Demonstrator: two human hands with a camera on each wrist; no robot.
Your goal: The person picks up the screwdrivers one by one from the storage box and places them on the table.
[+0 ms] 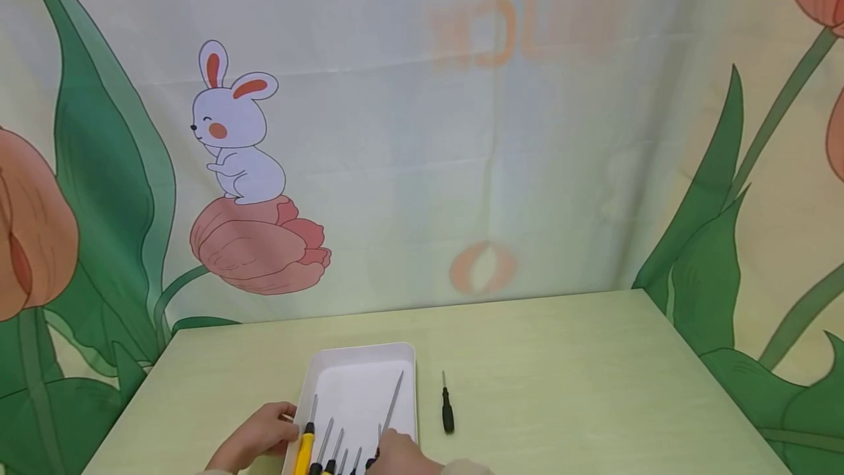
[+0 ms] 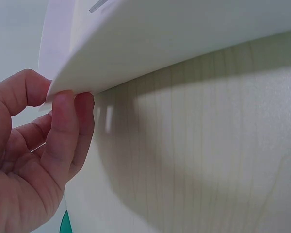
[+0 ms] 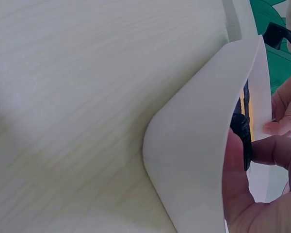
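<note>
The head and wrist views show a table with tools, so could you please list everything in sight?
Backdrop: one, pale with printed rabbit, tulips and faint orange lettering, at the rear.
Table: one, pale yellow-green, before it.
Tray: one, white, near side.
Screwdrivers: at least six, yellow or black handles where visible, inside the tray.
Loose screwdriver: one, black, right of the tray.
Left hand: one, bare, gripping the tray's left side.
Right hand: one, bare, pinching a black handle.

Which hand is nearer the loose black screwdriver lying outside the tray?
Right hand: it is inside the tray, to the left of the loose black screwdriver. The left hand holds the tray's left rim, farther away.
</note>
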